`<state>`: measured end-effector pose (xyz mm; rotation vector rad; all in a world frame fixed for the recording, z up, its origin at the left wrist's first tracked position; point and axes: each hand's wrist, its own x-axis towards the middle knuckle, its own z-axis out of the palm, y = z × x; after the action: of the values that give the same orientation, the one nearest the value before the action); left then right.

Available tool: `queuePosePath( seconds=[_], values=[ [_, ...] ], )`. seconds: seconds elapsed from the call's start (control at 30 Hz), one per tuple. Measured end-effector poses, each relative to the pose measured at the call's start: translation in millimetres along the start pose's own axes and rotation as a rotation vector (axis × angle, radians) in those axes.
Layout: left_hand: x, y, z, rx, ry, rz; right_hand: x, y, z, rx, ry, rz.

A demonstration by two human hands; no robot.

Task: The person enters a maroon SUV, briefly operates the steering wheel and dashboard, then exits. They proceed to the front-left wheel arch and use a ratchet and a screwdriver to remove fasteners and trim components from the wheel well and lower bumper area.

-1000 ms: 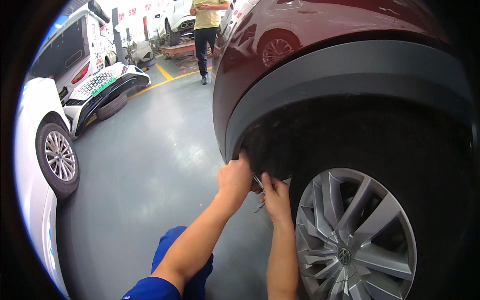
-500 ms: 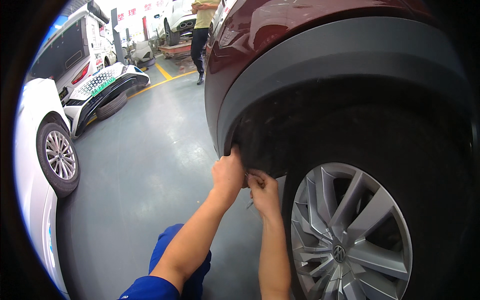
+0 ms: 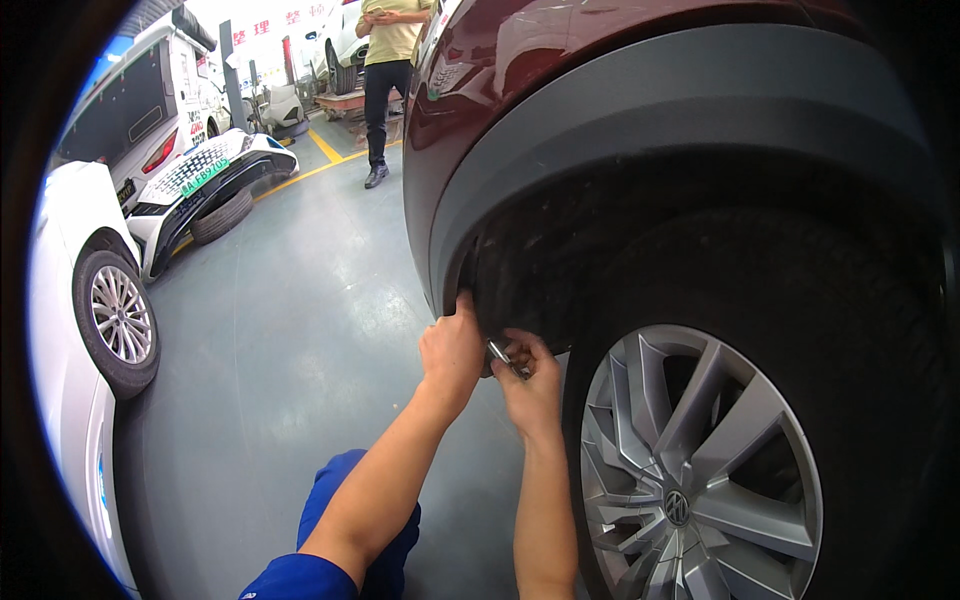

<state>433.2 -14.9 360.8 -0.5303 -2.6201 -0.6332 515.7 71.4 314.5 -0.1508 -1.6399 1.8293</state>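
My left hand [image 3: 451,352] is at the lower end of the dark grey wheel arch trim [image 3: 447,240] of a dark red car, gripping its edge. One finger reaches up into the gap between the trim and the black wheel arch liner [image 3: 520,270]; the other fingers are mostly hidden. Just to its right and slightly lower, my right hand [image 3: 532,388] is closed around a short, shiny metal tool [image 3: 503,357]. The tool slants up toward the lower edge of the liner. Its exact kind and its tip are too small to make out.
A tyre with a silver alloy wheel [image 3: 700,470] stands close to my right forearm. White cars [image 3: 75,330] line the left side, with a detached bumper [image 3: 205,180] and a loose tyre [image 3: 222,216] on the grey floor. A person [image 3: 388,80] stands beyond the red car.
My right hand has turned slightly, and the metal tool in it now shows more clearly. My left hand stays at the trim edge. The person at the back appears farther left and nearer.
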Motion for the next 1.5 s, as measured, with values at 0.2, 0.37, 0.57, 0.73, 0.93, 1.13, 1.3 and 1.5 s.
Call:
queuePosePath(
  seconds=[0.2, 0.37, 0.57, 0.73, 0.93, 1.13, 1.3, 1.5],
  values=[
    [-3.6, -4.4, 6.0, -0.009, 0.027, 0.042, 2.2, -7.7, -4.7, 0.045, -0.03, 0.21],
    [-4.4, -12.3, 10.1, 0.011, 0.022, 0.078, -1.0, 4.2, 2.9, -0.032, -0.045, 0.229],
    [-5.0, -20.9, 20.5, -0.019, 0.1, 0.138, -4.8, 16.8, 3.8, -0.017, 0.006, -0.021],
    [-2.9, -20.8, 23.0, 0.018, 0.139, 0.161, -4.0, 23.4, -0.9, 0.049, 0.079, 0.117],
    [-5.7, -16.2, 23.0, -0.08, 0.268, 0.214, -14.4, 32.7, -8.3, 0.091, 0.144, 0.116],
    [-8.2, -7.8, 16.7, -0.361, 0.527, 0.301, -24.4, 30.2, -18.8, 0.267, 0.17, 0.211],
    [-35.9, -1.2, -16.8, -1.239, 0.027, -0.144, -24.5, 18.1, -27.7, 0.417, 0.222, 0.2],
    [-36.6, -13.2, -45.0, -2.063, -0.712, -0.653, -28.5, -0.7, -41.0, 0.527, 0.081, 0.202]
  ],
)
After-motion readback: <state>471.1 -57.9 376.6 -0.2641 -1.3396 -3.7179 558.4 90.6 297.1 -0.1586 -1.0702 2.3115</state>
